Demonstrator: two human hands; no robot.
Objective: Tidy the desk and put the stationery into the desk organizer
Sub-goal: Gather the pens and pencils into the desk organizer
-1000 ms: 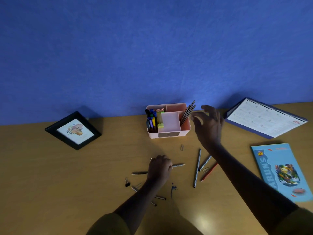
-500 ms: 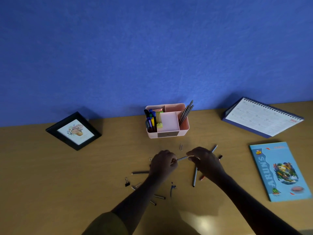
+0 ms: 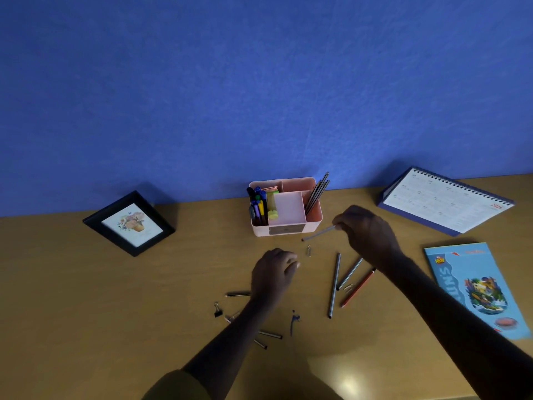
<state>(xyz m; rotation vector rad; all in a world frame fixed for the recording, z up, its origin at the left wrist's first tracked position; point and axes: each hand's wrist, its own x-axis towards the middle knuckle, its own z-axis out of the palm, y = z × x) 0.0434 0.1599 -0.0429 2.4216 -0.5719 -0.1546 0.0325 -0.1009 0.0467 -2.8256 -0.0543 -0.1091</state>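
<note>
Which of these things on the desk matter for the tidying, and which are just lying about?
In the job: pink plastic desk organizer; slim grey pencil pinched by the right hand; loose red pencil; black binder clip; silver paper clip.
Just lying about: black-framed flower picture; white spiral desk calendar; light blue booklet.

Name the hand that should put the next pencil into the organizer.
Right. The right hand pinches a pencil just beside the organizer, close to the upright pencils in it. The left hand sits nearer the person, farther from it.
</note>
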